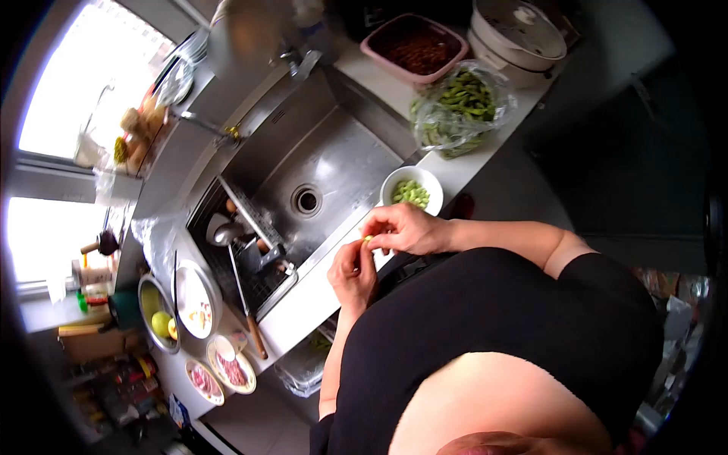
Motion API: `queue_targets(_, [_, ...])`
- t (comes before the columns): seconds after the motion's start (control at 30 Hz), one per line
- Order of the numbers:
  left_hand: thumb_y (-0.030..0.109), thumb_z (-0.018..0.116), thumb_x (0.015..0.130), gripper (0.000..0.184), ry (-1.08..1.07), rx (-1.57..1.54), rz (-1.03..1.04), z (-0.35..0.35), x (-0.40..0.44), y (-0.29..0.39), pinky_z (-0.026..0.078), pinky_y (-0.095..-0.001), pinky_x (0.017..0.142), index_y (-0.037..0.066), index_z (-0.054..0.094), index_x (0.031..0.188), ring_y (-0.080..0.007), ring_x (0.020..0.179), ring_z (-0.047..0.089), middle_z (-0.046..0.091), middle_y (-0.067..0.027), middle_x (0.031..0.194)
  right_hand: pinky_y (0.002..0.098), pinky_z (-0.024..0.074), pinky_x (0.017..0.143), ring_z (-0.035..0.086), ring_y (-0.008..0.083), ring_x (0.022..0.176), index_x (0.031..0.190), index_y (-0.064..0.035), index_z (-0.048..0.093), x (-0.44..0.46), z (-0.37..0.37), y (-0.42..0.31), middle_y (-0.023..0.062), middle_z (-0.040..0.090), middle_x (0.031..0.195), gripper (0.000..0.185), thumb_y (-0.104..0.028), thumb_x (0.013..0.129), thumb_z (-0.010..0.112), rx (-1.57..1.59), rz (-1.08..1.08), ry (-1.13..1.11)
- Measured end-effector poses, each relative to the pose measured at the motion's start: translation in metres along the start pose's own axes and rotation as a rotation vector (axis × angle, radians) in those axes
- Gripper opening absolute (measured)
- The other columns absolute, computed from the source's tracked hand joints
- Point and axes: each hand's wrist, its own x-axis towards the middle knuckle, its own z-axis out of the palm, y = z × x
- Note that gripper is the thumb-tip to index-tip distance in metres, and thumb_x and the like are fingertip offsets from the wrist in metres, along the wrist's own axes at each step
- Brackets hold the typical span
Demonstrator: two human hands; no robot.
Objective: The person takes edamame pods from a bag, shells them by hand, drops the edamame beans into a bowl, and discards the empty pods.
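My left hand (pixel 353 274) and my right hand (pixel 408 229) meet over the counter's front edge, fingertips pinched together. Between them shows a bit of a small green edamame pod (pixel 368 238), mostly covered by the fingers. Just beyond my right hand stands a white bowl (pixel 389 186) with light green shelled beans (pixel 410 193) in it. Farther back, a clear plastic bag (pixel 497 114) full of green edamame pods (pixel 469 97) lies open on the counter.
A steel sink (pixel 334 144) lies in front, with a dish rack (pixel 250 212) holding a ladle (pixel 224 233) at its left. Plates of sliced meat (pixel 232 370) and a metal bowl of green fruit (pixel 161 324) stand left. A pink basin (pixel 371 49) and white pot (pixel 500 45) are at the back right.
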Motion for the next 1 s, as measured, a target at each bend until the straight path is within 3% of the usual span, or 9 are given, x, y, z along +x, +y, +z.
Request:
queue_targets(0.1, [0.003,0.064,0.077,0.005,0.029,0.073,0.186,0.002,0.002,0.004,0.04,-0.0265,0.047,0.004,0.062,0.08,-0.0166,0.049,0.052,0.055,-0.0071,0.062,0.0207,0.0447,0.054,0.052,0.0056,0.062,0.092,-0.0038,0.052,-0.001,-0.003,0.003,-0.0005,0.055,0.072,0.012,-0.01,0.085,0.06,0.067,-0.023,-0.029])
queue_targets(0.3, [0.002,0.059,0.083,0.003,-0.11,0.129,0.13,0.0,0.003,0.014,0.042,-0.0224,0.053,0.001,0.061,0.084,-0.0092,0.056,0.052,0.056,-0.0054,0.066,0.0203,0.0431,0.056,0.05,0.0049,0.064,0.091,-0.0054,0.05,-0.016,-0.019,0.002,-0.0015,0.052,0.071,0.015,-0.012,0.085,0.061,0.166,0.101,-0.081])
queue_targets(0.37, [0.0,0.057,0.082,0.006,-0.012,0.084,0.066,-0.006,0.0,-0.011,0.042,-0.0245,0.051,0.002,0.059,0.086,-0.0142,0.054,0.053,0.054,-0.0072,0.064,0.023,0.044,0.057,0.051,0.0065,0.065,0.091,-0.0037,0.052,-0.023,-0.031,0.002,0.0,0.053,0.071,0.017,-0.012,0.082,0.064,-0.28,-0.174,0.163])
queue_targets(0.4, [-0.001,0.053,0.085,0.007,-0.026,-0.017,-0.053,-0.017,-0.003,-0.021,0.043,-0.0233,0.054,0.0,0.057,0.09,-0.0122,0.058,0.054,0.055,-0.0066,0.067,0.028,0.0471,0.068,0.057,0.0146,0.074,0.092,-0.0019,0.052,-0.029,-0.039,-0.008,0.0054,0.056,0.08,0.02,-0.011,0.079,0.064,-0.408,-0.138,0.16])
queue_targets(0.43, [-0.001,0.052,0.086,0.007,-0.006,-0.041,-0.112,-0.029,-0.004,-0.018,0.044,-0.0228,0.055,-0.001,0.057,0.091,-0.011,0.059,0.053,0.056,-0.0059,0.069,0.028,0.0471,0.068,0.057,0.0146,0.074,0.092,-0.0019,0.052,-0.032,-0.045,-0.006,0.0054,0.056,0.08,0.02,-0.011,0.079,0.064,-0.408,-0.133,0.164])
queue_targets(0.53, [0.004,0.051,0.088,0.01,0.005,-0.03,-0.2,-0.077,-0.019,-0.036,0.043,-0.022,0.055,-0.003,0.058,0.091,-0.0101,0.06,0.053,0.057,-0.0052,0.07,0.0397,0.0468,0.078,0.058,0.032,0.088,0.095,-0.0058,0.056,-0.037,-0.063,0.008,0.0141,0.056,0.096,0.021,-0.018,0.078,0.06,-0.803,-0.133,0.26])
queue_targets(0.57, [0.005,0.051,0.088,0.011,0.0,-0.043,-0.254,-0.097,-0.029,-0.047,0.043,-0.022,0.055,-0.002,0.059,0.092,-0.0097,0.061,0.053,0.057,-0.0051,0.069,0.0376,0.0477,0.073,0.059,0.0297,0.083,0.09,-0.0056,0.058,-0.038,-0.072,0.008,0.0121,0.057,0.09,0.018,-0.019,0.079,0.06,-0.818,-0.102,0.321])
queue_targets(0.77, [0.01,0.06,0.081,0.018,-0.034,0.415,-0.612,-0.217,-0.107,-0.075,0.039,-0.0245,0.045,-0.007,0.065,0.078,-0.0099,0.047,0.049,0.055,-0.0047,0.053,0.0387,0.0461,0.06,0.058,0.0288,0.07,0.077,-0.0042,0.055,-0.045,-0.176,0.007,0.011,0.057,0.079,0.012,-0.015,0.08,0.059,-0.942,-0.085,0.879])
queue_targets(1.0, [0.019,0.073,0.067,0.027,-0.047,0.97,-0.758,-0.224,-0.134,-0.088,0.048,-0.0339,0.053,-0.006,0.064,0.063,-0.0236,0.045,0.058,0.059,-0.0154,0.053,0.0408,0.0469,0.064,0.06,0.0303,0.075,0.083,-0.0035,0.059,-0.027,-0.222,0.011,0.0122,0.061,0.086,0.025,-0.027,0.077,0.065,-1.106,0.147,0.899])
